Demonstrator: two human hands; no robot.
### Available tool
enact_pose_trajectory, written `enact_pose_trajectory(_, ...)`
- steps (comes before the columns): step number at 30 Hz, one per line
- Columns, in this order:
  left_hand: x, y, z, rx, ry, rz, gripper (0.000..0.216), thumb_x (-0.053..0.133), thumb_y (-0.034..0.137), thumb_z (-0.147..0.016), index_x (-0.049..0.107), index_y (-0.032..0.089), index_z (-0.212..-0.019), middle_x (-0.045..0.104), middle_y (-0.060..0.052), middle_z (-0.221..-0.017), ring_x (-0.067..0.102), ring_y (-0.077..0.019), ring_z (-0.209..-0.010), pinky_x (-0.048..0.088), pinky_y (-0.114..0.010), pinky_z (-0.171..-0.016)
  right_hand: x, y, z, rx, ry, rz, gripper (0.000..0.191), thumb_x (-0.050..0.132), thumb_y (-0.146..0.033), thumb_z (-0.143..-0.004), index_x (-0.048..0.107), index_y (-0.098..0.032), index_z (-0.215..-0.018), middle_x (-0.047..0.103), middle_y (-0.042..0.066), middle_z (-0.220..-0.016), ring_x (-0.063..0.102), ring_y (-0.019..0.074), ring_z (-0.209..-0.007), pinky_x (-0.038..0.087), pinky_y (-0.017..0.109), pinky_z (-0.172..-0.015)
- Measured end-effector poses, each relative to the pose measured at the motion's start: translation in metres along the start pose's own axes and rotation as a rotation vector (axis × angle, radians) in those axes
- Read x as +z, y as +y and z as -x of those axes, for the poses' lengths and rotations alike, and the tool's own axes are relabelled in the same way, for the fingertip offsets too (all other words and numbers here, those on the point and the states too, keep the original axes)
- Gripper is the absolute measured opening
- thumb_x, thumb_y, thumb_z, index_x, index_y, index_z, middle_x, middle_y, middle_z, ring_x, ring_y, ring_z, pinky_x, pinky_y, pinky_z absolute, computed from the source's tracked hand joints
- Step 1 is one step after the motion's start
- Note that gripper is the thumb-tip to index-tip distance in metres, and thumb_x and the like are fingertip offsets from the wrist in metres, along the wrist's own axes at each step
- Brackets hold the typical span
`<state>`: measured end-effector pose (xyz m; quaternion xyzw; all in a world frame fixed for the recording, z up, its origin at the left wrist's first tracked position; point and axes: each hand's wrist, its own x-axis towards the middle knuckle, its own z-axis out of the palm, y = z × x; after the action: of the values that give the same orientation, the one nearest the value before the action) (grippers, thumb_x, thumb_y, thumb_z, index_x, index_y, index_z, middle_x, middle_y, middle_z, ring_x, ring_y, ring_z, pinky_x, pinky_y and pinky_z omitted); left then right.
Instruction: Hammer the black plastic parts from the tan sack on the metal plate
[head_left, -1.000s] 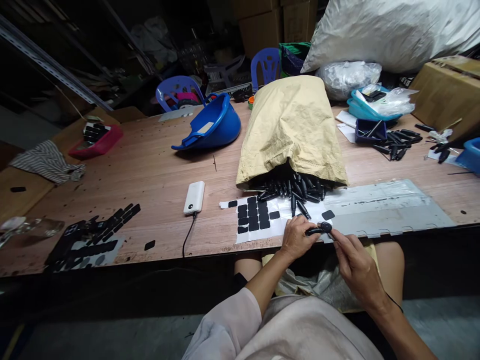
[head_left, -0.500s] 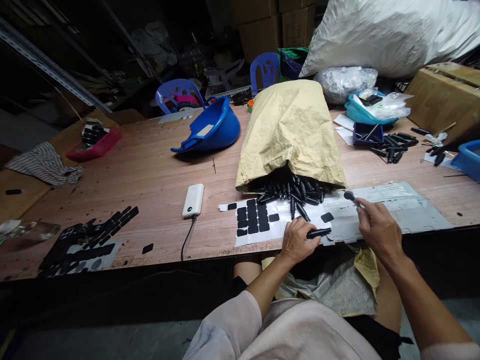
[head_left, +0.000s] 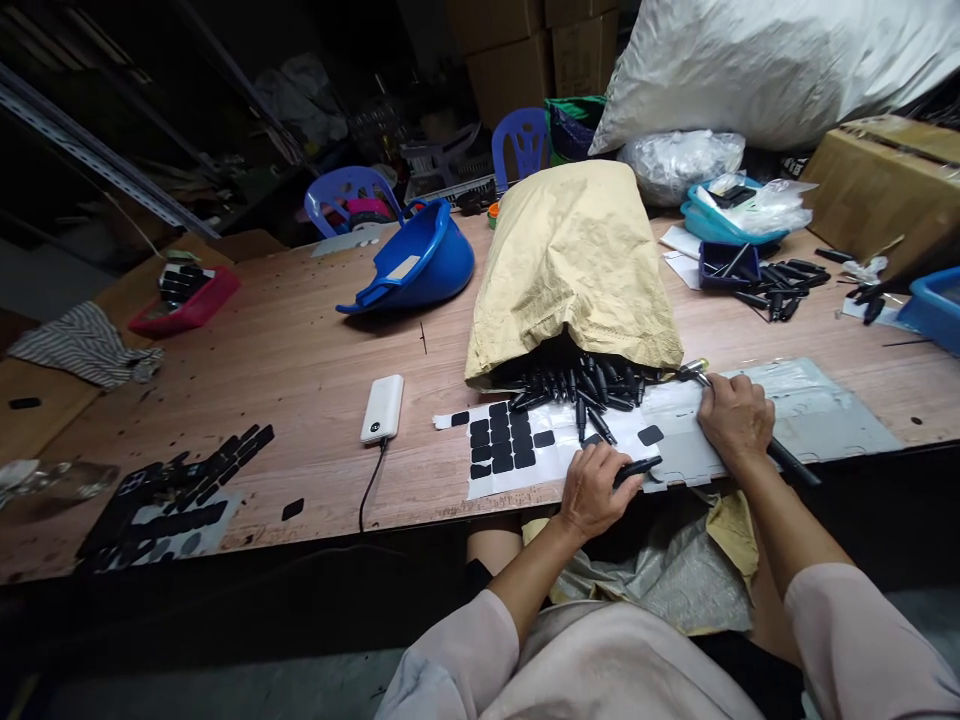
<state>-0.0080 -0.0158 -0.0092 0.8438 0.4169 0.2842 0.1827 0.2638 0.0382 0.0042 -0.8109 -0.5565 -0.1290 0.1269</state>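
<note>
While my left hand pinches a black tube at the near edge of the table, fingers nearly closed, the tube's long axis runs left to right. My right hand, to its right and farther off, is folded round a hammer-like tool (I see its handle only partly) over the grey sheet. Beyond, nearer my left hand, loose black pieces spill from the yellow sack. A second ago the tool's head was at the tube; now it lies just right of the sack's mouth.
</note>
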Motion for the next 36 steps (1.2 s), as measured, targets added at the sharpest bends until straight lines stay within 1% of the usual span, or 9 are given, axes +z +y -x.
enact_pose_trajectory(3,0.005,0.003,0.027,0.203,-0.032,0.116,0.029,0.059,0.045,-0.107,0.072,0.019,-0.111,0.075,-0.008,-0.097,0.07,-0.0231,-0.089,0.053,-0.037,-0.08,-0.001,0.0,-0.001,0.007,-0.006,-0.001,0.037,0.047,-0.03,-0.105,0.074,-0.016,-0.127,0.063,0.015,-0.106,0.048,0.0248,-0.091,0.022,0.037,-0.073)
enact_pose_trajectory(5,0.013,0.005,0.05,0.334,-0.194,0.153,0.033,0.059,0.048,-0.107,0.072,0.018,-0.114,0.075,-0.007,-0.091,0.071,-0.0218,-0.082,0.054,-0.035,-0.076,-0.001,0.0,-0.001,0.009,-0.005,-0.003,0.037,0.048,-0.03,-0.104,0.074,-0.016,-0.127,0.063,0.015,-0.106,0.048,0.025,-0.092,0.022,0.037,-0.074)
enact_pose_trajectory(7,0.022,0.006,0.07,0.334,-0.433,0.108,0.033,0.062,0.048,-0.105,0.073,0.019,-0.114,0.076,-0.006,-0.089,0.073,-0.0216,-0.081,0.056,-0.033,-0.075,0.0,0.0,0.0,0.007,-0.005,-0.005,0.037,0.048,-0.03,-0.104,0.074,-0.017,-0.127,0.063,0.016,-0.107,0.048,0.0254,-0.092,0.022,0.037,-0.074)
enact_pose_trajectory(12,0.042,-0.006,0.084,-0.311,-0.964,-0.171,0.027,0.062,0.031,-0.102,0.075,0.019,-0.122,0.08,-0.017,-0.119,0.078,-0.0319,-0.113,0.061,-0.042,-0.096,0.0,0.0,0.0,0.002,-0.015,-0.012,0.037,0.049,-0.029,-0.101,0.073,-0.016,-0.126,0.064,0.017,-0.107,0.048,0.0265,-0.094,0.024,0.037,-0.075)
enact_pose_trajectory(15,0.047,-0.013,0.078,-0.496,-1.08,-0.227,0.032,0.061,0.015,-0.096,0.079,0.016,-0.122,0.08,-0.022,-0.122,0.078,-0.0355,-0.117,0.062,-0.043,-0.094,-0.001,-0.001,0.0,0.007,-0.019,-0.012,0.036,0.052,-0.028,-0.098,0.073,-0.016,-0.125,0.064,0.017,-0.107,0.048,0.0271,-0.094,0.026,0.037,-0.076)
enact_pose_trajectory(25,0.039,-0.002,0.078,-0.436,-1.068,-0.238,0.035,0.058,0.017,-0.098,0.08,0.012,-0.125,0.078,-0.026,-0.126,0.075,-0.0388,-0.124,0.06,-0.049,-0.103,0.001,-0.001,0.0,0.005,-0.004,-0.011,0.038,0.046,-0.03,-0.102,0.073,-0.015,-0.125,0.063,0.017,-0.107,0.047,0.0267,-0.093,0.025,0.037,-0.076)
enact_pose_trajectory(30,0.01,0.016,0.072,-0.254,-1.054,-0.191,0.03,0.065,0.029,-0.098,0.081,0.016,-0.119,0.081,-0.022,-0.116,0.078,-0.0382,-0.112,0.06,-0.048,-0.097,0.001,-0.001,0.0,0.003,0.003,-0.013,0.037,0.048,-0.029,-0.101,0.073,-0.016,-0.125,0.063,0.016,-0.106,0.047,0.0262,-0.092,0.025,0.037,-0.076)
enact_pose_trajectory(33,-0.018,0.024,0.05,-0.156,-0.844,0.011,0.019,0.07,0.037,-0.096,0.082,0.026,-0.106,0.084,-0.008,-0.097,0.079,-0.0278,-0.09,0.057,-0.035,-0.08,0.001,-0.001,0.0,0.003,0.001,-0.017,0.038,0.046,-0.029,-0.102,0.074,-0.015,-0.125,0.064,0.018,-0.107,0.048,0.027,-0.094,0.025,0.037,-0.075)
enact_pose_trajectory(36,-0.039,0.021,0.013,-0.267,-0.405,0.155,0.019,0.062,0.031,-0.1,0.077,0.026,-0.091,0.078,0.0,-0.08,0.071,-0.0172,-0.072,0.048,-0.026,-0.068,0.0,-0.001,0.0,0.001,0.002,-0.018,0.038,0.046,-0.029,-0.102,0.073,-0.015,-0.125,0.064,0.018,-0.108,0.048,0.0277,-0.095,0.025,0.038,-0.075)
